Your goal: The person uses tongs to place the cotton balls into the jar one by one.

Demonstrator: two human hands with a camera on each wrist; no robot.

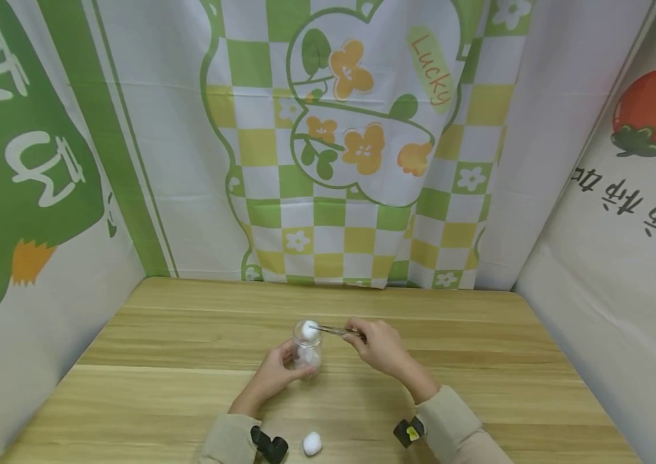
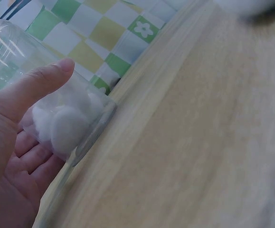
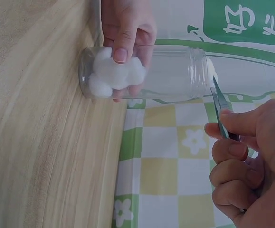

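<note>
A clear jar [image 3: 168, 71] stands upright on the table with several white cotton balls [image 3: 116, 73] in its lower part. Around its side curls my left hand [image 1: 274, 375], the thumb on the near face in the left wrist view. My right hand [image 1: 381, 348] pinches metal tweezers [image 3: 220, 107] between thumb and fingers. At their tips is another cotton ball [image 1: 309, 330], right at the jar's mouth; only a sliver of it shows in the right wrist view. One loose cotton ball [image 1: 312, 443] lies on the table between my forearms.
The wooden table [image 1: 189, 335] reaches back to a checkered green and yellow curtain [image 1: 328, 245]. Printed cloth walls [image 1: 612, 270] rise on both sides. Black wrist cameras [image 1: 270, 444] sit at both sleeves.
</note>
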